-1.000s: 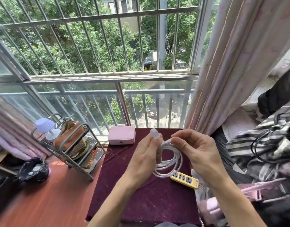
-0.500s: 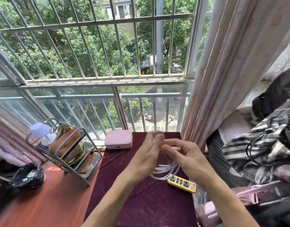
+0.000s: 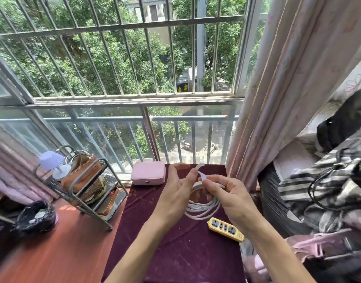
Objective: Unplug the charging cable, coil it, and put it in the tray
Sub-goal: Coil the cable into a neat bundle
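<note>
Sunlit window bars and green trees fill the background, with a pink curtain (image 3: 281, 94) at two o'clock. Below, a small tabletop (image 3: 175, 252) draped in dark maroon cloth sits under both hands. A white charging cable (image 3: 204, 207) is gathered in several loops just above the cloth, near centre. The left hand (image 3: 175, 193) has its fingers (image 3: 191, 175) partly spread and loosely curved, touching the cable's loose end, whose white tip sticks up at twelve o'clock. The right hand (image 3: 230, 195) pinches the top of the coil, fingers closed round the strands near that end. A yellow power strip (image 3: 225, 229) lies on the cloth at five o'clock, just beside the coil, nothing plugged in that I can see.

Winding looks nearly finished. Done well, the last end would be tucked round the bundle while the right hand keeps the loops pinched, so they do not spring apart. A wire rack (image 3: 83, 186) with shelves stands at nine o'clock; a pink case (image 3: 148, 172) rests at eleven. Which counts as the tray, I cannot tell.
</note>
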